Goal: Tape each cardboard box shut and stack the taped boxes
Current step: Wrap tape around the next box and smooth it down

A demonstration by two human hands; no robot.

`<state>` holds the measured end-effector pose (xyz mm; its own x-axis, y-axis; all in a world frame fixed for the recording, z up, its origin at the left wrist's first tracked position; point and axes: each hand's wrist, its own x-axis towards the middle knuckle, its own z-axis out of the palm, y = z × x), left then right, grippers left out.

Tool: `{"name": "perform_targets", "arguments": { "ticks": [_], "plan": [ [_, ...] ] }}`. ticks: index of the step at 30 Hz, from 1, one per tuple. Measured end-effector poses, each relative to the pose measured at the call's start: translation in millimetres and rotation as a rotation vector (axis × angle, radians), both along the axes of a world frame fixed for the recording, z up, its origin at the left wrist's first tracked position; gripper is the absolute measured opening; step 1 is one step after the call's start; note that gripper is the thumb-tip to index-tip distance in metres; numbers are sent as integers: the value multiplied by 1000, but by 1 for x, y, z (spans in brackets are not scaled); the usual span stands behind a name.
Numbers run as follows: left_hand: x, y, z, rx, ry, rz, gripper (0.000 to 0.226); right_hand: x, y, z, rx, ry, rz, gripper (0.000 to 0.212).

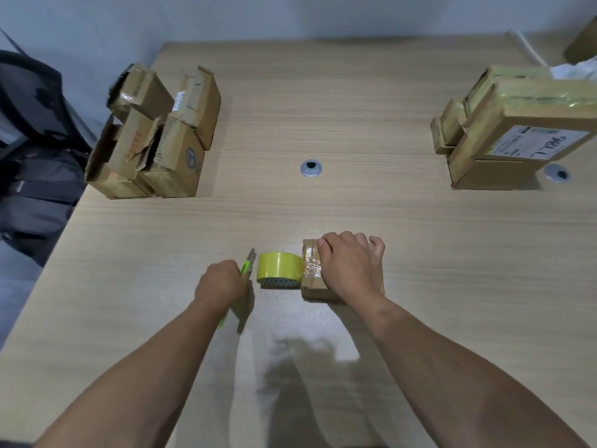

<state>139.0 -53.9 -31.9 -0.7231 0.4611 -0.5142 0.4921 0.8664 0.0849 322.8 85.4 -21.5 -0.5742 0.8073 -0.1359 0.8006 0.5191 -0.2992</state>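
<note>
A small cardboard box (311,279) lies near the table's front edge, with clear tape across its left end. My right hand (350,261) rests on top of it, fingers curled over its far edge. A yellow tape roll (279,268) stands on edge right against the box's left side. My left hand (223,282) grips a green utility knife (248,261) just left of the roll, blade end pointing away from me. A pile of untaped boxes (155,137) sits at the far left. A stack of taped boxes (513,130) sits at the far right.
The wooden table (323,108) has a round metal cable grommet (310,168) in the middle and another (557,173) beside the right stack. A dark office chair (32,130) stands off the left edge. A white cable (526,48) runs along the far right corner.
</note>
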Motion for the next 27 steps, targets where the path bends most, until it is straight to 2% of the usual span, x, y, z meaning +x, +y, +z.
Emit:
{"name": "perform_targets", "arguments": {
  "ticks": [3,7,12,16,18,20,22,23,27],
  "plan": [
    [19,-14,-18,-26,-63,74,17,-1,0,-1,-1,-4,-1,42],
    [44,-21,-27,-25,-134,128,27,0,0,-1,8,-5,-6,43],
    [53,-19,-28,-97,-134,38,29,0,0,0,13,4,-8,41],
    [48,-20,-22,-110,-155,42,37,0,0,-1,17,7,-10,41],
    [36,-18,-11,-59,-103,57,33,1,0,-1,11,7,-8,41],
    [18,-10,5,132,-11,63,20,0,0,-1,14,4,-5,41],
    [4,4,19,370,26,-41,20,-1,0,-2,21,0,-6,41],
    [0,14,26,427,-5,-132,24,0,0,-2,24,-1,-7,41],
    [0,55,42,325,-305,-378,37,0,0,-2,23,7,-3,41]
  ]
}}
